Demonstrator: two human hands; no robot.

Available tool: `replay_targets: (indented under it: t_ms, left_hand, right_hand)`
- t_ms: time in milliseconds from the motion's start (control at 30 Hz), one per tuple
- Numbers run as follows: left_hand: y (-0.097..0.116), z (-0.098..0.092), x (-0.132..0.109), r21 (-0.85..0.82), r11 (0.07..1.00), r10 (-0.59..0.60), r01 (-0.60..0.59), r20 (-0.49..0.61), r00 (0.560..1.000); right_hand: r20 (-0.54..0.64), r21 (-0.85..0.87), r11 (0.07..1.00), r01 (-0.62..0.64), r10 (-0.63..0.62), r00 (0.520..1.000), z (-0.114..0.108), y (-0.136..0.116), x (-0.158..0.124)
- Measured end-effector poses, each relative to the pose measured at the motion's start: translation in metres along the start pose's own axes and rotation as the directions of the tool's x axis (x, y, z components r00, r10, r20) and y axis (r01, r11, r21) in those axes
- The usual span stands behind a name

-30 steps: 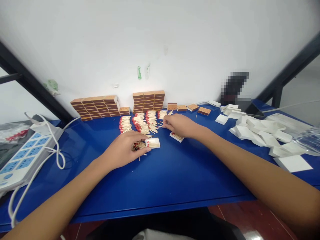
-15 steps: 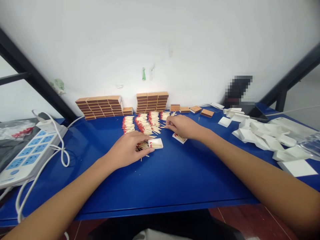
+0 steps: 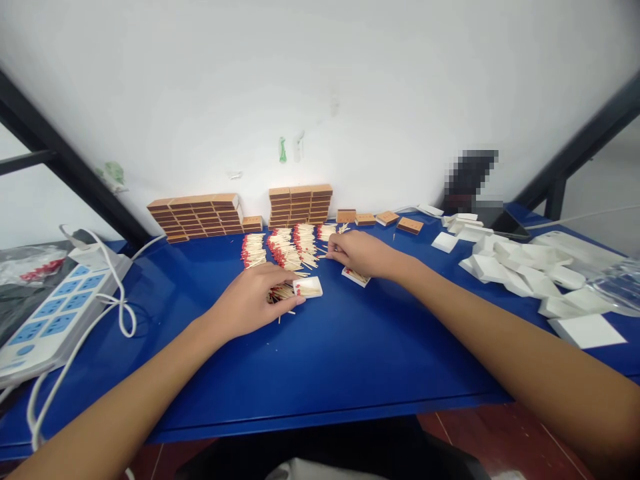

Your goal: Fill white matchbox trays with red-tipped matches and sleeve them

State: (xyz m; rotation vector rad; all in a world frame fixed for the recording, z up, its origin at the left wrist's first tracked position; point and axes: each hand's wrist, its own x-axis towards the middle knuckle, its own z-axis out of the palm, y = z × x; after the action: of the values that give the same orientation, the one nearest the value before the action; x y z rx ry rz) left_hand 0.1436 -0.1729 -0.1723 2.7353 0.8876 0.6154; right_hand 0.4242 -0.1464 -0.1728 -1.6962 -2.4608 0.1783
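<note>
My left hand [image 3: 253,300] grips a small white matchbox tray [image 3: 314,288] between thumb and fingers. A few red-tipped matches lie in this tray, and darker matches [image 3: 280,293] show under my palm. My right hand [image 3: 357,252] is closed in a pinch at the right side of the match piles, by some loose sticks; whether a match is between the fingertips I cannot make out. Partly hidden below that hand, a second tray [image 3: 356,276] with matches rests on the blue table. Red-headed matches [image 3: 285,250] lie in several heaps in front of both hands.
Stacked brown matchboxes [image 3: 200,215] and a second stack [image 3: 300,205] stand against the wall. Single boxes [image 3: 410,226] lie right of them. White trays [image 3: 520,267] are heaped at the right. A white power strip [image 3: 60,307] with cables occupies the left of the blue table [image 3: 320,373].
The view has shifted slightly. My right hand has barely moved beside the match piles, its fingers still pinched. My left hand keeps its hold on the tray.
</note>
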Motion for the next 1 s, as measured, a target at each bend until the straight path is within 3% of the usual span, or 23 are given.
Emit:
replay_targets:
  t_ms: [1000]
  left_hand:
    - [0.0013, -0.0011, 0.0017, 0.004, 1.0, -0.012, 0.012, 0.003, 1.0]
  right_hand:
    - [0.027, -0.049, 0.998, -0.026, 0.027, 0.999, 0.0012, -0.0053, -0.0026]
